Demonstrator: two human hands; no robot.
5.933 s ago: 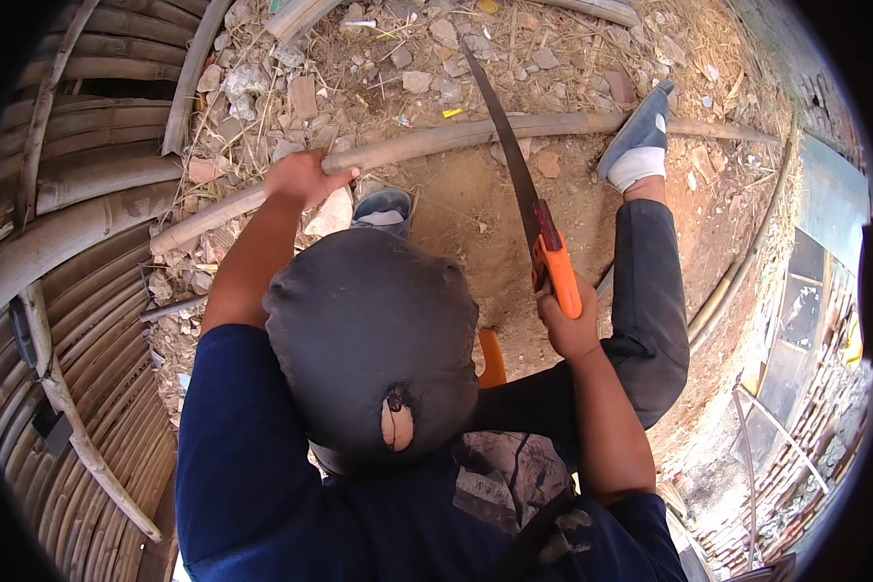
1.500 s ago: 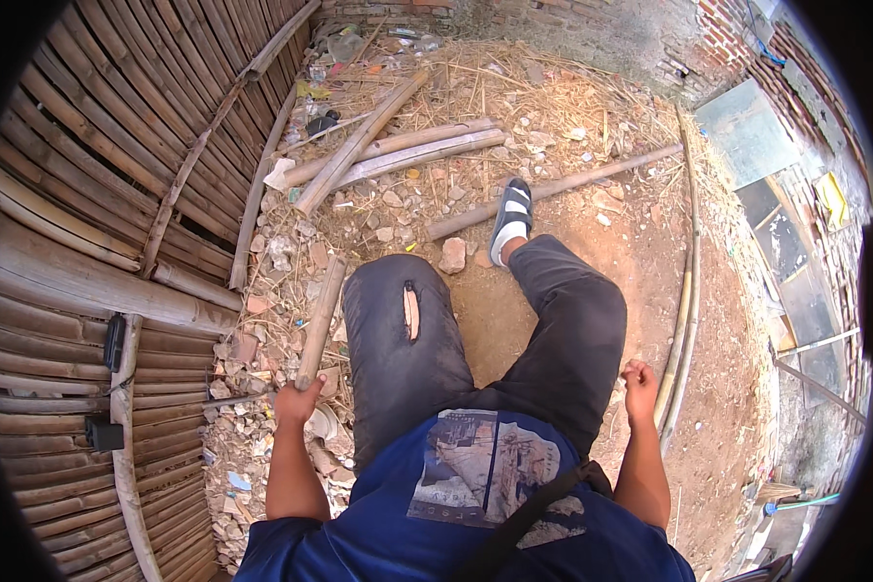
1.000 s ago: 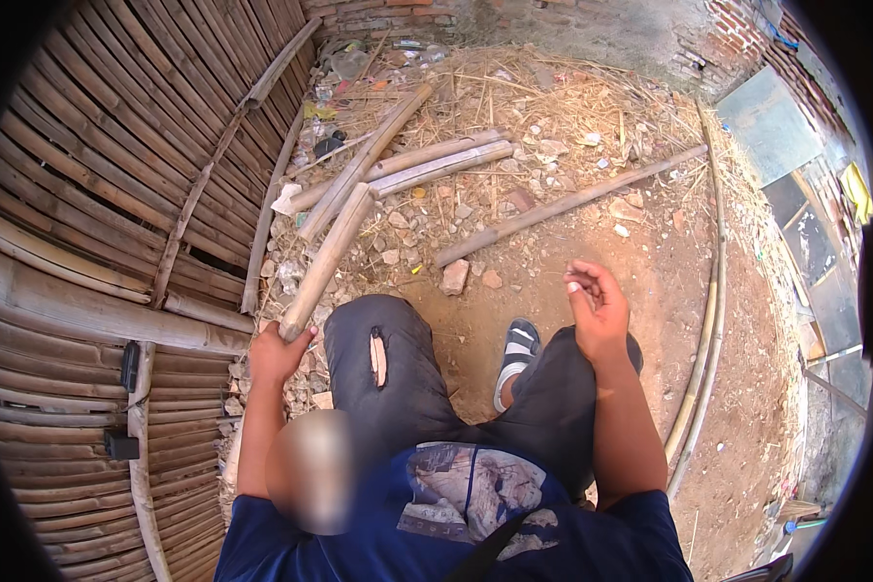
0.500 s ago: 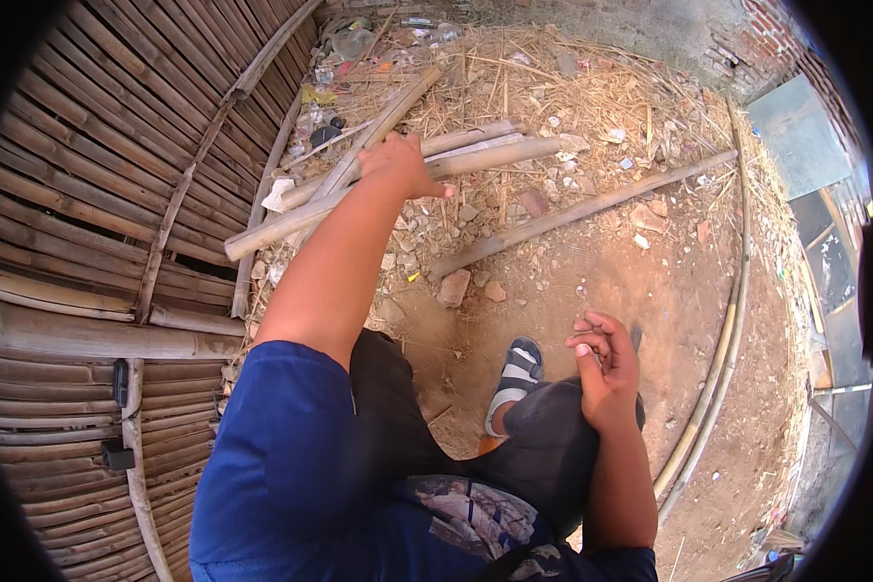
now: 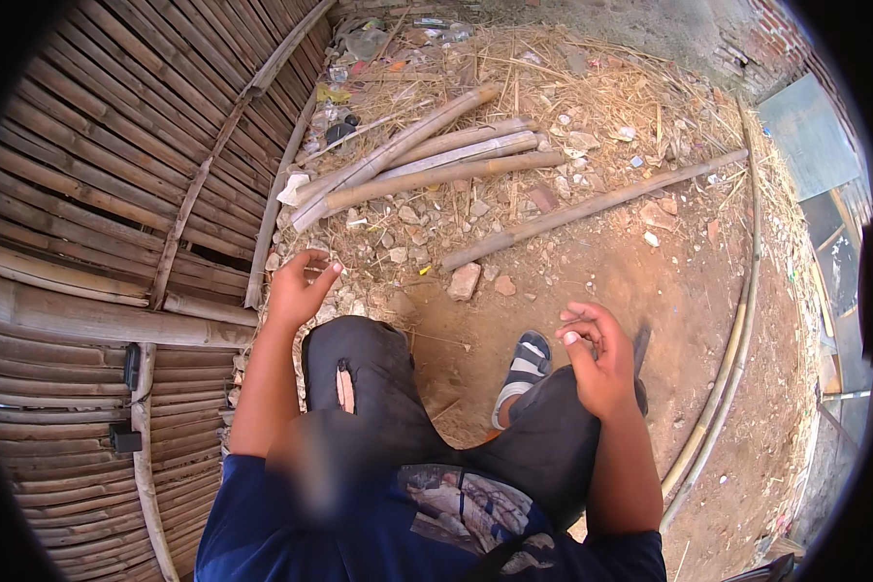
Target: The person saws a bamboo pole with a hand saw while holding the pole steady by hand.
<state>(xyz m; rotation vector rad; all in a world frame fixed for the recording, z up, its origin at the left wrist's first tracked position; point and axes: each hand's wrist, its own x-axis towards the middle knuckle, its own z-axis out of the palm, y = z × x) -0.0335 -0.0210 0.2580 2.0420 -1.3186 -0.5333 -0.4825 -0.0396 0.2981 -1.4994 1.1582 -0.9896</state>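
My left hand (image 5: 303, 287) is empty, its fingers loosely bent and the thumb apart, above the rubble beside my left knee. Beyond it lies a small pile of bamboo poles: one pole (image 5: 407, 150) slants across several others, and the nearest pole (image 5: 446, 174) sits along the front of the pile. My right hand (image 5: 601, 361) hovers by my right knee, fingers half curled with a gap to the thumb and nothing seen in it. Just behind it shows a dark narrow shape (image 5: 641, 346) that I cannot make out.
A single long pole (image 5: 592, 210) lies on the dirt right of the pile. Two long thin poles (image 5: 737, 339) run along the right side. A slatted bamboo wall (image 5: 97, 165) closes the left. Broken bricks (image 5: 464, 281), straw and litter cover the ground ahead.
My left hand has let go of a pole on the pile and drawn back toward my left knee. That pole now rests across the others. My right hand has barely moved.
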